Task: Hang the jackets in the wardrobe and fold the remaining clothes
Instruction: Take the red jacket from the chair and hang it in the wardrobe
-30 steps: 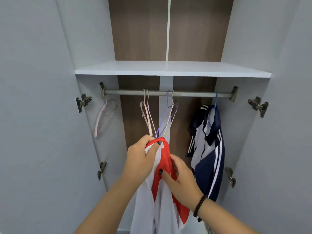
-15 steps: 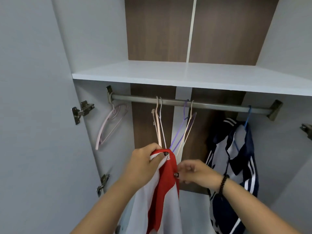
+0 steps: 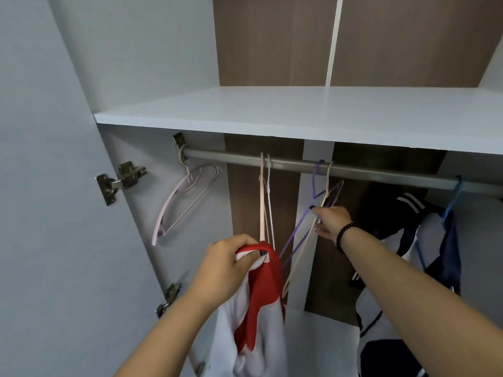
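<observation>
My left hand grips the collar of a red and white jacket, which hangs down below it in front of the open wardrobe. My right hand reaches up to the purple hanger and the beige hanger on the metal rail; its fingers touch them, and whether they close round one is unclear. A navy and white jacket hangs on a blue hanger at the right end of the rail.
A pale pink hanger hangs at the rail's left end, and two thin light hangers in the middle. A white shelf runs just above the rail. Door hinges stick out on the left wall.
My right hand let go of the red and white jacket and rose to the purple and beige hangers. My left hand kept its hold on the collar. The view moved closer and left.
</observation>
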